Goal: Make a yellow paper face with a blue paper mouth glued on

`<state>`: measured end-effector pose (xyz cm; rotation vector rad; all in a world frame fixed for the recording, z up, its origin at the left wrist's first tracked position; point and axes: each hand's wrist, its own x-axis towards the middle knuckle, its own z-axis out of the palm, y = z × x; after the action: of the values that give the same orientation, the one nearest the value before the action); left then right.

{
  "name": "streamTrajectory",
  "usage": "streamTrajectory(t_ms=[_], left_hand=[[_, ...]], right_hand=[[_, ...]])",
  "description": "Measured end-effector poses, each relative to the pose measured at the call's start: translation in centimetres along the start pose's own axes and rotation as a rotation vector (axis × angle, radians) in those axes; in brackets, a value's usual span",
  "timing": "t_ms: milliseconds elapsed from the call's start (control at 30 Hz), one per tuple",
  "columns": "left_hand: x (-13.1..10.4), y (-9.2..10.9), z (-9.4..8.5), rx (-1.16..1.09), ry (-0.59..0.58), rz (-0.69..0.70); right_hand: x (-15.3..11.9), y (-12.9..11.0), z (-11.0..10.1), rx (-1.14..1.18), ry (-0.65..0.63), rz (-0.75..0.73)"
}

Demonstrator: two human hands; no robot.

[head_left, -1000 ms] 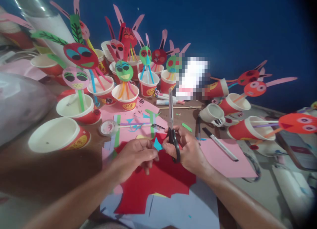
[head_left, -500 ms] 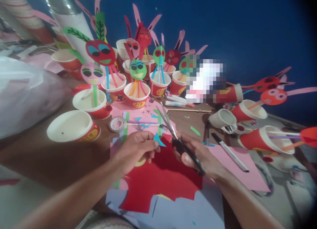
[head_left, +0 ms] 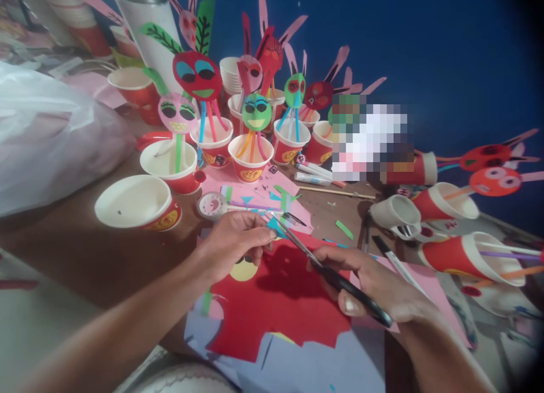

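Between the thumb and fingers of my left hand (head_left: 238, 240) is a small piece of blue paper (head_left: 276, 227). My right hand (head_left: 365, 274) grips black-handled scissors (head_left: 335, 279), whose blades point up and left and reach the blue paper. Under both hands lies a sheet of red paper (head_left: 280, 302) with jagged cut edges, and a yellow round cutout (head_left: 243, 268) shows beside my left hand. Blue scraps lie on the pink paper (head_left: 219, 180) just beyond.
Red paper cups (head_left: 250, 169) with paper faces on coloured sticks stand along the back. An empty-looking cup (head_left: 136, 203) sits at left, beside a plastic bag (head_left: 55, 138). At right are a white mug (head_left: 395, 211), a marker (head_left: 395, 260) and tipped cups (head_left: 463, 254).
The scissors have turned and moved in, so their blades now meet the blue paper. My right hand has shifted right and lower in view. The whole scene has shifted slightly right.
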<state>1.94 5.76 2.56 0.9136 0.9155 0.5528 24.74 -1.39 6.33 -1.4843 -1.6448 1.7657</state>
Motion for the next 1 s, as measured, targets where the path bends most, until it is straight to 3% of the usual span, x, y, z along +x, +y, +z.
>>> streamTrajectory(t_ms=[333, 1000], left_hand=[[-0.37, 0.97, 0.55, 0.093, 0.035, 0.016], [-0.10, 0.60, 0.48, 0.123, 0.031, 0.006]], right_hand=[[0.07, 0.07, 0.03, -0.040, -0.006, 0.028], [0.40, -0.01, 0.57, 0.038, -0.042, 0.023]])
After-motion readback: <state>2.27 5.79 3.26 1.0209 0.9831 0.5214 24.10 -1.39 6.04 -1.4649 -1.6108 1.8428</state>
